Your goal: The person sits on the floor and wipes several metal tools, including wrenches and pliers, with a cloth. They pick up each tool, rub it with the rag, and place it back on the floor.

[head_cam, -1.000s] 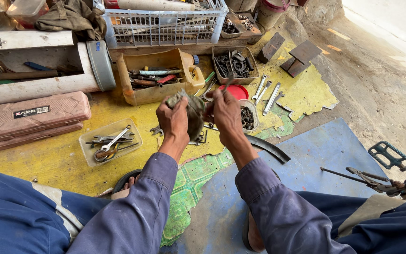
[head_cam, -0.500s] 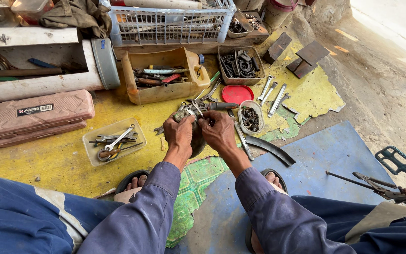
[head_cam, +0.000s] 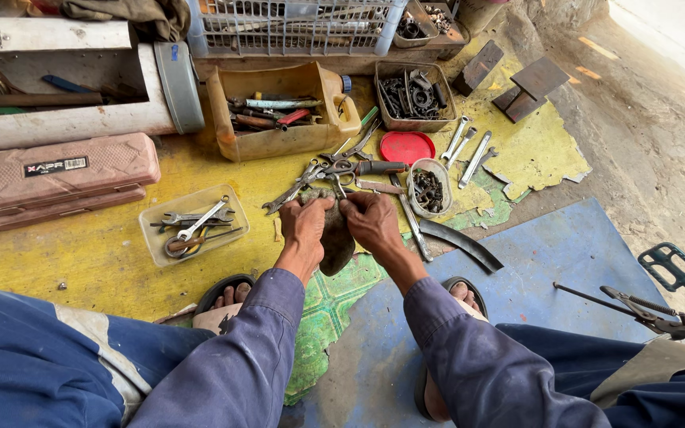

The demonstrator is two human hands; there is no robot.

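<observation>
floor mat: yellow sheet (head_cam: 97,261) underfoot, with a blue sheet (head_cam: 549,261) to the right and a green patterned patch (head_cam: 334,297) below the hands
basket: white plastic crate (head_cam: 295,24) at the top edge, past the tool boxes
pink case: long closed tool case (head_cam: 53,174) on the left, lying flat on the yellow sheet
cut jug: yellow cut-open container (head_cam: 279,111) holding screwdrivers and hand tools, well above the hands
parts tray: brown tray (head_cam: 414,95) of dark metal bits, just right of the jug
clear tray: shallow tray (head_cam: 193,223) with spanners, left of the left hand
dark part: grimy rounded lump (head_cam: 334,238), maybe a worn rubber or metal piece, too dirty to tell; held between both hands just above the green patch
left hand: left hand (head_cam: 303,226) closed around the part's left side, fingers curled over its top
right hand: right hand (head_cam: 370,222) clasped on the part's right side, thumb pressed on top
pliers: pliers and snips (head_cam: 334,170) on the mat just beyond the fingertips
red lid: red round lid (head_cam: 407,147) beside a small tub of bolts (head_cam: 428,186)
spanners: three loose spanners (head_cam: 465,150) right of the lid
</observation>
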